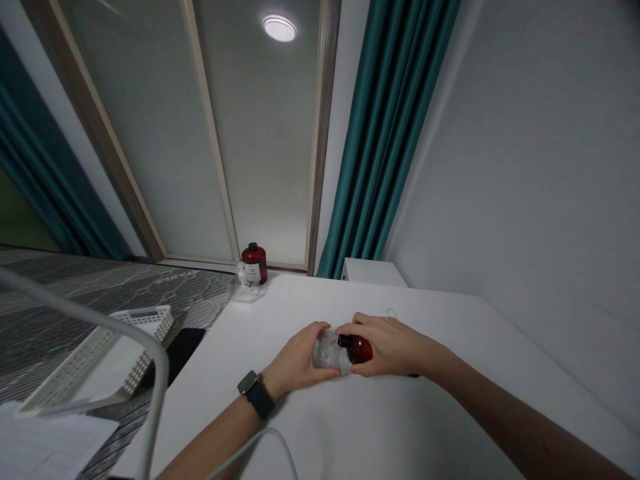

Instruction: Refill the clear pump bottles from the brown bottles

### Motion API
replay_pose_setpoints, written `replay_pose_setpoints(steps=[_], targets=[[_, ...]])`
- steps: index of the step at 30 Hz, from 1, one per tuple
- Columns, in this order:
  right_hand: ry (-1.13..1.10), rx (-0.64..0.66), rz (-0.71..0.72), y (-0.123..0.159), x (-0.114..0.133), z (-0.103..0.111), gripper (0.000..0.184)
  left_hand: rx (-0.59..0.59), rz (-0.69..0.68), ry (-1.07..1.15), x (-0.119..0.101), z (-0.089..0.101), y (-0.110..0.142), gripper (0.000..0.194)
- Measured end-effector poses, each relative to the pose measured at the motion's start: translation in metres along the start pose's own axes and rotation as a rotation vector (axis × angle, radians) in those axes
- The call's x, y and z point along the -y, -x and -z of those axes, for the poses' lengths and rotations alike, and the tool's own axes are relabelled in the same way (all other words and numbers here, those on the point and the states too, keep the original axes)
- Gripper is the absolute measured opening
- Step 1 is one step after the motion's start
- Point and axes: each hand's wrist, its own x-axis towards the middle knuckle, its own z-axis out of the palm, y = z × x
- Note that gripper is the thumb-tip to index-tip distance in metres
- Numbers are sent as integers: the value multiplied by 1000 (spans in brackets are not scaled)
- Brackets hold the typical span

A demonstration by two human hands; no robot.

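The right hand [390,347] was closed around a dark red bottle [363,349] lying sideways over the white table [400,427], while the left hand [295,360] gripped clear plastic packaging [327,351] beside its black cap. The bottle looked smooth, probably slippery and fairly heavy, so its body offered the surest hold.

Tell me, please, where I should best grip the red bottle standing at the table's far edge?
Probably around the red bottle's round body, below the black cap, coming from the right, since it stands upright and the clear plastic sits at its front left.
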Motion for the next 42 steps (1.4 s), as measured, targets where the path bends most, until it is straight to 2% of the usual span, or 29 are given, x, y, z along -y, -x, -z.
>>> replay_pose_setpoints(steps=[7,42], targets=[[-15,7,-8,-1,0,0,53,1,-71,-20,3,0,0,70],[-4,31,-30,-2,6,5,49,9,-19,-15,-4,3,0,65]])
